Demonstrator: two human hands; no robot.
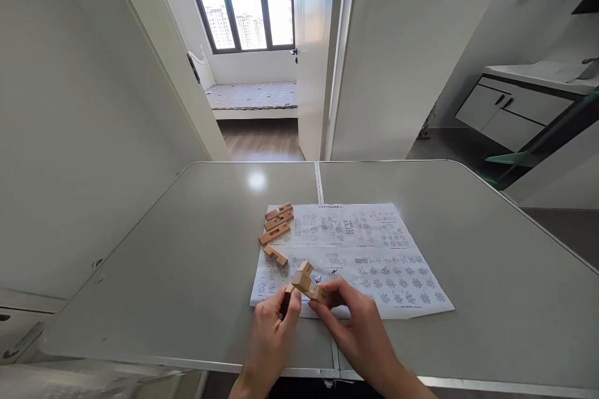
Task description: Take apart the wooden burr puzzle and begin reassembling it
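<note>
Between my two hands are joined wooden puzzle pieces (pixel 302 279), raised a little above the near edge of the paper sheet. My left hand (pixel 276 323) is closed on their left end, thumb towards me. On the right end, my right hand (pixel 347 313) pinches with thumb and fingers. Just beyond, a notched light wooden piece (pixel 276 255) lies on the sheet's left side. Farther up that side rest a slotted wooden bar (pixel 274 234) and two more notched bars (pixel 279 220). How the held pieces interlock is partly hidden by my fingers.
A creased instruction sheet (pixel 374 249) printed with small diagrams lies on the grey table (pixel 187 262). A pale seam splits the tabletop down the middle. Past the far edge are an open door (pixel 316 50) and a bed (pixel 253 96); a sink cabinet (pixel 519 103) stands right.
</note>
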